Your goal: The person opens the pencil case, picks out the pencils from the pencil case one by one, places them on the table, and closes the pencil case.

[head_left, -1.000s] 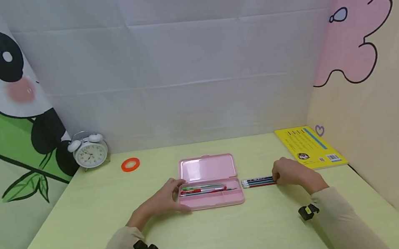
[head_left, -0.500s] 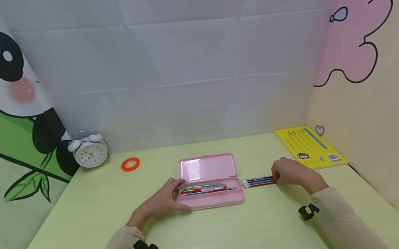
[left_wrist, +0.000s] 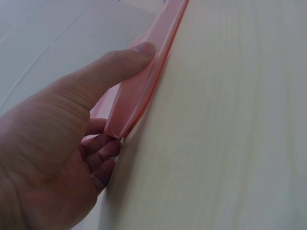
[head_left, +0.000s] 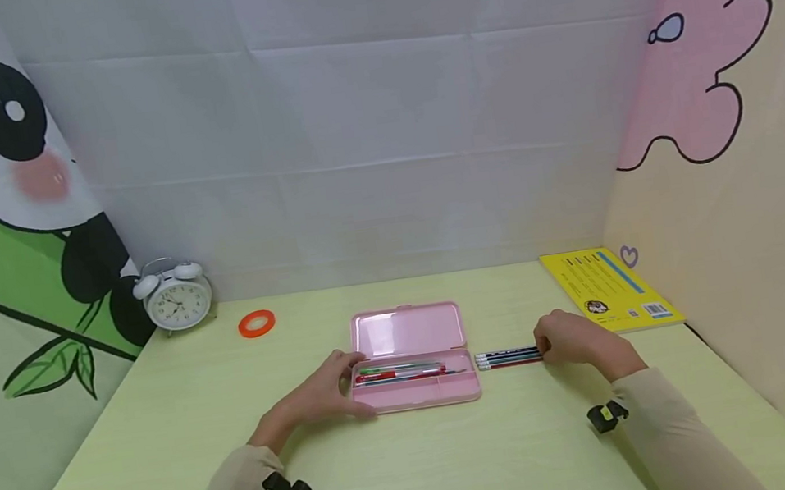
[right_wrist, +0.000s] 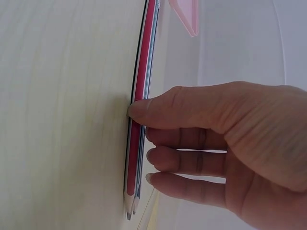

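A pink pencil case (head_left: 412, 395) lies with its lid (head_left: 407, 331) raised, holding several pens and a pencil (head_left: 398, 373) in its rear compartment. My left hand (head_left: 322, 388) grips the case's left end, thumb on the front wall; the left wrist view shows the thumb on the pink side (left_wrist: 129, 98) and fingers behind the end. Right of the case lies a bundle of several pencils (head_left: 507, 358). My right hand (head_left: 572, 340) pinches them near their sharpened ends. In the right wrist view the thumb presses a red-striped pencil (right_wrist: 139, 76), tips pointing away from the case.
A white alarm clock (head_left: 179, 304) stands at the back left of the table (head_left: 422, 473). Near it lies an orange roll of tape (head_left: 257, 323). A yellow book (head_left: 614, 290) lies at the back right by the wall. A white sheet hangs behind the table.
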Tool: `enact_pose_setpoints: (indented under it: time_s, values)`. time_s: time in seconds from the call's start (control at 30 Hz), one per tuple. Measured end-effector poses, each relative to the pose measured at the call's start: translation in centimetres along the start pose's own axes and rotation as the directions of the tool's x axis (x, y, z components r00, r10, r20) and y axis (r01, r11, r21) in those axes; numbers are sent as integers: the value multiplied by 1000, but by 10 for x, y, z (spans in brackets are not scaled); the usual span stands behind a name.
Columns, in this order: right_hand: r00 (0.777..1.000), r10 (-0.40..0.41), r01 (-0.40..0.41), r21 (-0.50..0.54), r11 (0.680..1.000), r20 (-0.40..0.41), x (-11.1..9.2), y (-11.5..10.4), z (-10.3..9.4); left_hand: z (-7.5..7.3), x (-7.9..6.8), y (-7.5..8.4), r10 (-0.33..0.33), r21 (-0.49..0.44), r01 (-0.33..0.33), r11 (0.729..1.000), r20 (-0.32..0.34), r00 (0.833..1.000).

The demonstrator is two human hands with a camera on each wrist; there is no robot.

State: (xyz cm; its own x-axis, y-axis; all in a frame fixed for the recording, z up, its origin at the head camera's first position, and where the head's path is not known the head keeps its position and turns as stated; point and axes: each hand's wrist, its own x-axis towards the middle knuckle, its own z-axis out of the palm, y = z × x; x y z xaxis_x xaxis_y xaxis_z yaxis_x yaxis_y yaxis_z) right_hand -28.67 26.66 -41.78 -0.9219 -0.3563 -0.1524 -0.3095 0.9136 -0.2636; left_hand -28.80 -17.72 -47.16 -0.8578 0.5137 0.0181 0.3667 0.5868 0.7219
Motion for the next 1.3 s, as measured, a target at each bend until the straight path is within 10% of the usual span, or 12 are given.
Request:
enact_pose_setpoints:
  time_s: [0.8, 1.3]
  values:
    - [994, -85, 87, 31, 996, -62, 2, -2, -1, 1, 2, -4, 0, 6, 0, 1000, 5, 1000]
    - [913, -363, 385, 94, 918, -187, 26, -56, 13, -1, 1, -3, -4, 17, 4, 1000, -1, 1000]
